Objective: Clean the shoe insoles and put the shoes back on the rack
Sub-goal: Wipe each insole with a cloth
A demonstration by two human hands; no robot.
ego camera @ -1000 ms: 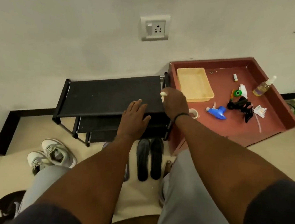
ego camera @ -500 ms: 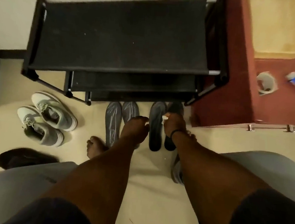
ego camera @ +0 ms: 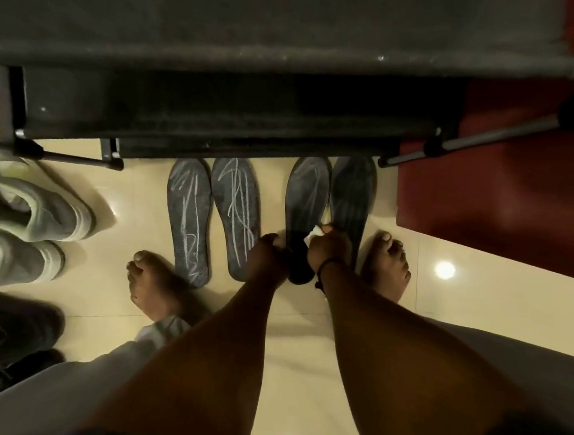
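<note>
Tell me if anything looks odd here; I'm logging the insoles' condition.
Yes: pale scribbled streaks cross the two grey insoles on the floor and, more faintly, the darker insole by the hands. Nothing looks spilled or broken.

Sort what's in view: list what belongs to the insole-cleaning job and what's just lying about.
Job:
four insoles on the floor, e.g. one with chalk-like marks
white wipe in the right hand
left hand, at the dark insole
grey shoes
shoe rack

Lying about:
red cabinet
dark shoes
</note>
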